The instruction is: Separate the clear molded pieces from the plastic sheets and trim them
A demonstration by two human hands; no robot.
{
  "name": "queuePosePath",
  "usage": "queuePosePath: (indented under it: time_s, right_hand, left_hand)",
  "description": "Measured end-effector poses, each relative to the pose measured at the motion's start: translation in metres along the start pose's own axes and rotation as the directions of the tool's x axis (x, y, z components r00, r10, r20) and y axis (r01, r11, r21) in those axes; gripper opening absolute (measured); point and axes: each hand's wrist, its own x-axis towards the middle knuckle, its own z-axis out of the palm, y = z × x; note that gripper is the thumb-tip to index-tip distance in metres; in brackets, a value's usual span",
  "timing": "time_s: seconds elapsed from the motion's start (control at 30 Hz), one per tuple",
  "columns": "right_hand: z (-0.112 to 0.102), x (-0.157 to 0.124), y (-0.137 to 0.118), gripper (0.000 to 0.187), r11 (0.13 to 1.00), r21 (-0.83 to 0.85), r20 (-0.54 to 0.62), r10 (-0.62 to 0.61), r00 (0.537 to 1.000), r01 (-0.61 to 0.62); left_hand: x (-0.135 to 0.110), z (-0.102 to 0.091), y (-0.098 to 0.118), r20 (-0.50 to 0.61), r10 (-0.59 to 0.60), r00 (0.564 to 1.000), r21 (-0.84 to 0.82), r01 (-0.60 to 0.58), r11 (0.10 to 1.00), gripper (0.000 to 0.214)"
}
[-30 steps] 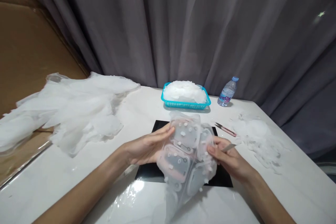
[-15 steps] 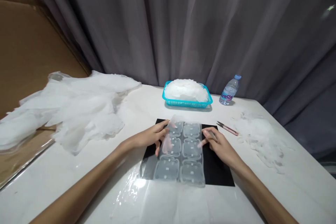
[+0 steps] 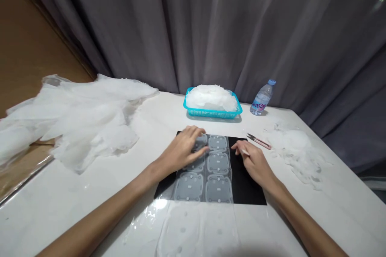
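Observation:
A clear plastic sheet with rounded-square moulded pieces [image 3: 218, 188] in two columns lies over a black mat [image 3: 250, 186], and its near end runs onto the white table. My left hand [image 3: 183, 150] rests open on the sheet's far left part, fingers stretched out, covering some of the squares. Beside the sheet's right edge, over the mat, is my right hand [image 3: 251, 158] with curled fingers. A thin pale tool [image 3: 245, 152] sticks out from between those fingers; its kind cannot be made out.
Thread snips [image 3: 259, 141] lie beyond my right hand, near a heap of clear plastic scraps [image 3: 298, 148]. A blue basket [image 3: 215, 113] heaped with white translucent pieces and a water bottle [image 3: 261, 98] stand at the back. A large pile of plastic sheets [image 3: 90, 116] covers the left side.
The sheet's far end, lifted a little before, now lies flat on the mat. My left hand has moved from its left edge onto its top. The view has shifted slightly.

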Motion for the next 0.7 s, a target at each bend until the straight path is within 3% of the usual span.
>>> queuePosePath:
  time_s: [0.1, 0.17, 0.3, 0.4, 0.5, 0.7]
  right_hand:
    - [-0.006, 0.011, 0.004, 0.054, 0.995, 0.102, -0.029, -0.016, 0.999, 0.019]
    - [-0.009, 0.018, 0.004, 0.058, 0.974, 0.226, 0.038, -0.004, 0.999, -0.005]
    - [-0.003, 0.024, 0.000, 0.043, 0.937, 0.344, 0.202, -0.010, 0.979, -0.061]
    - [0.004, 0.021, -0.003, 0.021, 0.949, 0.312, 0.241, -0.036, 0.970, -0.042]
    - [0.008, 0.016, -0.003, 0.012, 0.962, 0.273, 0.266, -0.044, 0.963, -0.031]
    - [0.009, 0.012, -0.005, 0.009, 0.968, 0.251, 0.252, -0.085, 0.964, 0.019]
  left_hand:
    - [0.010, 0.017, 0.000, 0.252, 0.127, 0.959, -0.012, -0.129, 0.992, 0.039]
    - [0.014, 0.025, -0.004, 0.314, 0.132, 0.940, -0.025, -0.131, 0.991, 0.043]
    - [0.007, 0.033, -0.008, 0.334, 0.127, 0.934, 0.055, -0.154, 0.986, 0.058]
    - [-0.003, 0.035, -0.004, 0.332, 0.091, 0.939, 0.163, -0.152, 0.975, 0.071]
    - [-0.004, 0.034, -0.001, 0.334, 0.060, 0.940, 0.182, -0.127, 0.975, 0.078]
    - [0.006, 0.025, -0.014, 0.343, 0.098, 0.934, 0.129, -0.150, 0.980, 0.051]
